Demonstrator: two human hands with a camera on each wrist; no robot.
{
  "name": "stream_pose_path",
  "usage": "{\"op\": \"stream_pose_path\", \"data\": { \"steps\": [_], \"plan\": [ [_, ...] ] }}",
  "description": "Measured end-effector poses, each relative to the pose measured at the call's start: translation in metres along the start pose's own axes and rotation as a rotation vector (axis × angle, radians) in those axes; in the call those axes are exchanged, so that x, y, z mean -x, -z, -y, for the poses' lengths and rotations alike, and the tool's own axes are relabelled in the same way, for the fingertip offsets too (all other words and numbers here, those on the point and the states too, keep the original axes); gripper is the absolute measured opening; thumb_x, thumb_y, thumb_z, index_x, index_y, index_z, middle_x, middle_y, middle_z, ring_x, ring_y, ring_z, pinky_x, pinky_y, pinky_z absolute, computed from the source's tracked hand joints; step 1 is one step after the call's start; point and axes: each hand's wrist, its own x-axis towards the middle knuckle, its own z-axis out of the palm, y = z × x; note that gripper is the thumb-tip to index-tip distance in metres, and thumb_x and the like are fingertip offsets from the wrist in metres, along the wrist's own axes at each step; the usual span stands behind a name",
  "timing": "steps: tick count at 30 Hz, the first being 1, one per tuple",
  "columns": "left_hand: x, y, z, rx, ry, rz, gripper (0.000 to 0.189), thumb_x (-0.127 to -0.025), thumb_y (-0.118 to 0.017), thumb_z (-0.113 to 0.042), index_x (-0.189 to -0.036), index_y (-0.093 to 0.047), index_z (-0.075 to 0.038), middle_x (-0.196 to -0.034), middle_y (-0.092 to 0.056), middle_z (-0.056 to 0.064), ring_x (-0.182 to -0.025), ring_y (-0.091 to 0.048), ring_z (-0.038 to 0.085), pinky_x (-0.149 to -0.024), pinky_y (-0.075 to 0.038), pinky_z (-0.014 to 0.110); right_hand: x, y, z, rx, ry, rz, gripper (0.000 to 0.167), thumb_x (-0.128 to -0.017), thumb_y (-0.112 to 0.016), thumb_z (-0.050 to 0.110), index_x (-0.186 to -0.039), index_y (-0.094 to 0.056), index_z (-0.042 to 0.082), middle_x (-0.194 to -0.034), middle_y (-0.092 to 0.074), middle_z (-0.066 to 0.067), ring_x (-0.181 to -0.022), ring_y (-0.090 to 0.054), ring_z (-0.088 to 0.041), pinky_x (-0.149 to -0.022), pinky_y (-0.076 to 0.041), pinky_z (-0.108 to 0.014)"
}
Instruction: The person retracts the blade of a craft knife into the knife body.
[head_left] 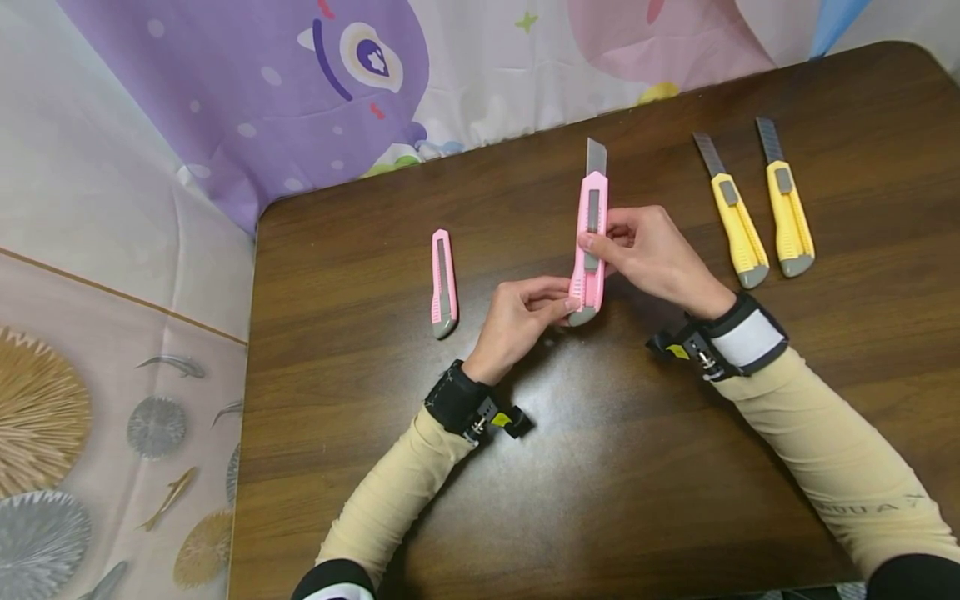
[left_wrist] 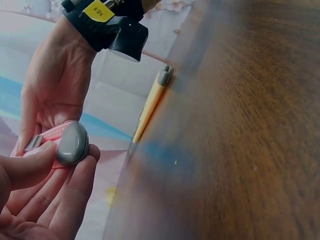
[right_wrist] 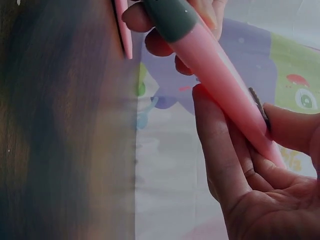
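Note:
Both hands hold a pink utility knife [head_left: 590,218] above the table, its blade [head_left: 596,157] extended and pointing away from me. My left hand [head_left: 519,323] pinches the grey end cap [left_wrist: 73,143] between thumb and fingers. Around the knife's middle, my right hand [head_left: 655,254] grips the body, and its thumb presses on the grey slider, as the right wrist view shows from the side. A second pink utility knife [head_left: 444,283] lies on the table to the left, with no blade showing.
Two yellow utility knives [head_left: 738,229] [head_left: 790,218] lie side by side at the right, blades out and pointing toward the far edge. The brown wooden table [head_left: 337,400] meets a patterned curtain [head_left: 487,67] at the back and a patterned cloth [head_left: 150,400] on the left.

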Motion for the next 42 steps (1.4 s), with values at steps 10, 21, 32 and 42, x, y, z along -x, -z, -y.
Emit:
{"op": "stream_pose_path", "data": {
  "steps": [10, 21, 32, 42],
  "plan": [
    [0.0001, 0.0021, -0.0017, 0.0, -0.019, -0.008, 0.026, -0.09, -0.067, 0.0, -0.115, -0.068, 0.007, -0.105, -0.072, 0.028, -0.073, -0.067, 0.002, -0.078, -0.064, 0.043, -0.0001, -0.0014, 0.0028, -0.066, -0.006, -0.011, 0.026, -0.096, -0.064, 0.017, -0.11, -0.068, -0.005, -0.098, -0.072, -0.024, -0.066, -0.065, 0.001, -0.059, -0.058, -0.02],
    [0.0007, 0.0026, -0.002, -0.016, -0.031, -0.014, 0.026, -0.09, -0.068, -0.001, -0.116, -0.068, 0.006, -0.104, -0.072, 0.027, -0.073, -0.067, 0.002, -0.079, -0.063, 0.047, -0.0017, -0.0024, -0.0003, -0.088, -0.01, -0.01, 0.029, -0.097, -0.062, 0.019, -0.112, -0.067, -0.005, -0.098, -0.072, -0.023, -0.068, -0.068, -0.002, -0.061, -0.059, -0.02],
    [0.0002, 0.0028, -0.0006, -0.006, -0.034, -0.002, 0.025, -0.09, -0.068, 0.0, -0.115, -0.068, 0.006, -0.104, -0.072, 0.027, -0.075, -0.068, 0.003, -0.078, -0.064, 0.041, -0.0003, -0.0023, -0.0008, -0.101, 0.018, -0.012, 0.029, -0.096, -0.064, 0.021, -0.106, -0.07, -0.006, -0.087, -0.074, -0.021, -0.058, -0.067, -0.007, -0.055, -0.06, -0.029],
    [0.0006, 0.0025, -0.0008, -0.025, -0.035, -0.005, 0.025, -0.09, -0.069, -0.001, -0.114, -0.069, 0.005, -0.103, -0.073, 0.026, -0.074, -0.067, 0.003, -0.078, -0.063, 0.046, -0.0004, -0.0028, 0.0, -0.083, -0.006, -0.027, 0.026, -0.094, -0.067, 0.019, -0.103, -0.071, -0.005, -0.081, -0.075, -0.013, -0.058, -0.066, -0.005, -0.053, -0.058, -0.025]
  ]
}}
